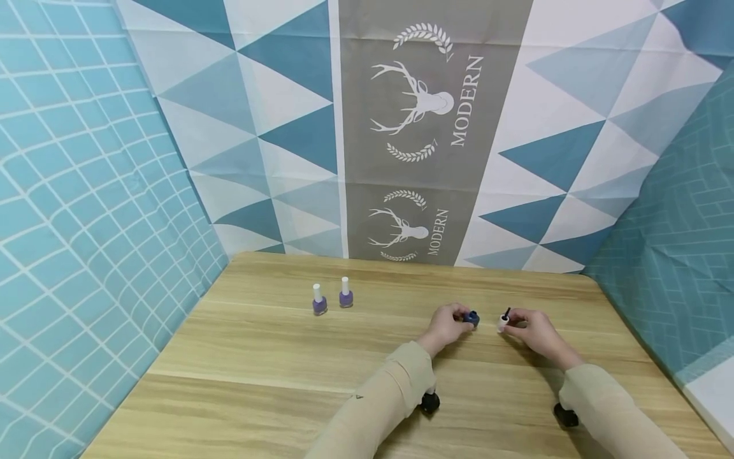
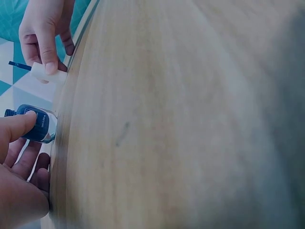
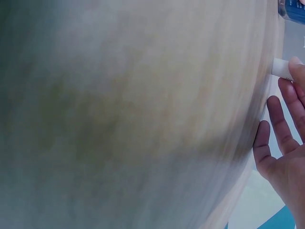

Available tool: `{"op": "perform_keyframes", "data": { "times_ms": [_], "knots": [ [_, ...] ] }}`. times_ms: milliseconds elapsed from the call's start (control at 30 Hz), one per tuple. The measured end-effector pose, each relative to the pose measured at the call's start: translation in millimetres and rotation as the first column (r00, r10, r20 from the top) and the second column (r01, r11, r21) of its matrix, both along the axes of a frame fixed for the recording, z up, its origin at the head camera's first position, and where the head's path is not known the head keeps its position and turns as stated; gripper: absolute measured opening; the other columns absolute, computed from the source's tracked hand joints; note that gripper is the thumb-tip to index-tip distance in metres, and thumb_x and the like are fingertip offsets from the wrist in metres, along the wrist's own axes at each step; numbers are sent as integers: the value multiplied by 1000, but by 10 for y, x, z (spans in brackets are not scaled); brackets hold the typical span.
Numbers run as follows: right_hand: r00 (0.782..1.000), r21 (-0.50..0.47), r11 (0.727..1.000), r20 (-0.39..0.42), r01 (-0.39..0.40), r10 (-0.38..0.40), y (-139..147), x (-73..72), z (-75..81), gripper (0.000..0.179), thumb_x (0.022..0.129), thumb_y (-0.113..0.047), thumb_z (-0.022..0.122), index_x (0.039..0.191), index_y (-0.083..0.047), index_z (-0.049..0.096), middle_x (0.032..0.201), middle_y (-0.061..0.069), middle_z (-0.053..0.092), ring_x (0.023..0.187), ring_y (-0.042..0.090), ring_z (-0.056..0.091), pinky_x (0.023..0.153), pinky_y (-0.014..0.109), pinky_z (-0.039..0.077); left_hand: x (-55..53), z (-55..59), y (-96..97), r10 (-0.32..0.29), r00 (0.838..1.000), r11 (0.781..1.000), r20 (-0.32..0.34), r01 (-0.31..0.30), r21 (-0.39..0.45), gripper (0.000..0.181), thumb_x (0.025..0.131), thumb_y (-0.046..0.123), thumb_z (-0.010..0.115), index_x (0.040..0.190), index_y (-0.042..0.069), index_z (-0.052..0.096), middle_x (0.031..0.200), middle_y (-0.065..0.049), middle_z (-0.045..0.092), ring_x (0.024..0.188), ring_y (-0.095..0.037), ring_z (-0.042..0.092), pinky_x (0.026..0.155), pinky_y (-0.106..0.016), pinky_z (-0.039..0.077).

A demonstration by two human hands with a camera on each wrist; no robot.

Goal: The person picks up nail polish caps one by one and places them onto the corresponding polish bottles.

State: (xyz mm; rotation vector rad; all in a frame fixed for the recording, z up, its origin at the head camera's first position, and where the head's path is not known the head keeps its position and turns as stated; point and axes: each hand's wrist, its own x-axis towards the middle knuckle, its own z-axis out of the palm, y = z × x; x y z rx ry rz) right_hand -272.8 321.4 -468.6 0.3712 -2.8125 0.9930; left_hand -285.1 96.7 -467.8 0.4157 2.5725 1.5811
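My left hand (image 1: 447, 326) pinches a dark blue nail polish bottle (image 1: 472, 319) whose neck is uncapped. In the left wrist view the bottle (image 2: 40, 125) shows a label and a clear base, with the thumb on its side. To its right, my right hand (image 1: 536, 330) holds a white nail polish cap (image 1: 503, 322) between thumb and fingers, its dark brush pointing up. The cap (image 3: 282, 68) stands with its closed end down at the tabletop. A small gap parts the bottle from the cap.
Two purple nail polish bottles with white caps, one (image 1: 319, 301) slightly nearer than the other (image 1: 346, 293), stand upright toward the back left of the wooden table (image 1: 258, 357). A patterned cloth (image 1: 298, 127) hangs behind the table's far edge.
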Motion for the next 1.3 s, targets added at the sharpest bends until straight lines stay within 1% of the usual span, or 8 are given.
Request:
{"op": "perform_keyframes", "data": {
  "times_ms": [233, 467, 533, 667, 733, 867, 1033, 1300],
  "knots": [
    [1000, 18, 1000, 1, 22, -22, -8, -3, 3, 16, 80, -20, 75, 86, -7, 67, 84, 2, 66, 83, 16, 61, 74, 36, 53, 22, 33, -2, -8, 1000, 1000, -2, 8, -8, 23, 82, 11, 73, 105, 11, 68, 99, -1, 67, 94, -15, 59, 81, -22, 47],
    [999, 16, 999, 26, 37, -37, -37, 9, 74, 17, 82, -22, 74, 87, -7, 67, 85, 3, 67, 89, 27, 65, 77, 41, 53, 24, 79, -66, -34, 999, 999, 0, 34, 42, 22, 79, 10, 76, 100, 11, 69, 91, 2, 65, 84, -10, 55, 77, -24, 47],
    [998, 22, 999, 40, 38, -39, -51, 17, 112, 16, 83, -22, 73, 86, -9, 66, 85, 2, 67, 91, 28, 65, 75, 40, 52, 32, 99, -100, -39, 999, 998, -16, 40, 53, 22, 78, 9, 76, 98, 11, 69, 87, 2, 64, 81, -9, 55, 74, -24, 47],
    [998, 47, 998, 54, 30, -33, -83, 45, 204, 13, 84, -21, 72, 85, -10, 65, 85, 1, 66, 92, 28, 63, 73, 39, 50, 62, 170, -163, -48, 999, 995, 22, 45, 94, 22, 79, 8, 75, 99, 9, 69, 86, 2, 63, 79, -8, 55, 73, -23, 48],
    [998, 59, 998, 52, 27, -30, -97, 63, 247, 13, 83, -21, 72, 85, -9, 65, 84, 0, 66, 92, 29, 62, 74, 42, 49, 68, 190, -183, -50, 997, 992, 65, 42, 116, 23, 79, 7, 75, 101, 9, 69, 88, 2, 64, 80, -8, 57, 74, -23, 49],
    [1000, 76, 997, 23, 15, -16, -116, 88, 313, 12, 83, -19, 72, 84, -10, 65, 82, 0, 66, 93, 32, 63, 77, 48, 49, 75, 222, -218, -55, 995, 992, 85, 45, 117, 25, 79, 7, 75, 103, 8, 68, 90, 1, 65, 81, -9, 59, 71, -22, 49],
    [1000, 79, 997, 20, 11, -13, -145, 104, 401, 13, 83, -21, 72, 84, -10, 65, 82, 1, 66, 92, 31, 63, 76, 46, 49, 99, 300, -280, -48, 997, 995, 57, 43, 91, 26, 78, 10, 76, 103, 8, 69, 88, 0, 66, 78, -8, 58, 68, -21, 48],
    [996, 54, 998, 85, -42, 37, -167, 175, 633, 19, 86, -27, 69, 89, -9, 63, 88, 3, 66, 92, 28, 61, 67, 33, 46, 195, 477, -419, -43, 999, 996, -13, 44, 74, 24, 79, 10, 75, 102, 5, 68, 86, -1, 67, 73, -6, 56, 64, -18, 47]
  ]
}}
